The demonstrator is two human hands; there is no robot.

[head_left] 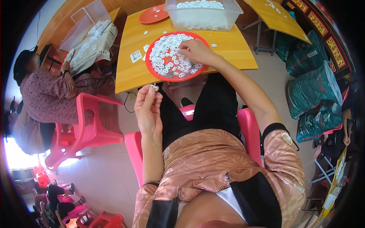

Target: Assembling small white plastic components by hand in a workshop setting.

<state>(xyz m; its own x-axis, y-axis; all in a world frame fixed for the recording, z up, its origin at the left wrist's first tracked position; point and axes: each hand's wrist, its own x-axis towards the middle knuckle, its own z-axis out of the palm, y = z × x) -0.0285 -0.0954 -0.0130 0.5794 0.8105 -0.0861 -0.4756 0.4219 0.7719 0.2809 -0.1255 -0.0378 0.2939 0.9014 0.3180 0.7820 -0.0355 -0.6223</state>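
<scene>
A round red tray (151,69) on the yellow table is heaped with small white oval plastic pieces (164,51), many with two dark spots. Thin, shiny metal-looking bits lie among them at its near side. My right hand (197,51) reaches over the tray's right half, its fingertips drawn together against the white pieces. What they pinch, if anything, is hidden. Just off the table's near edge, my left hand (148,106) is raised, palm up. Between its thumb and index finger I hold a small white plastic piece (154,87).
Behind the tray stands a clear plastic bin (201,21) of white pieces, beside a red lid-like plate (153,15). A paper label (135,56) lies left on the table (127,76). A person (49,91) sits at the left by a pink chair (85,121). Green sacks (313,91) are piled right.
</scene>
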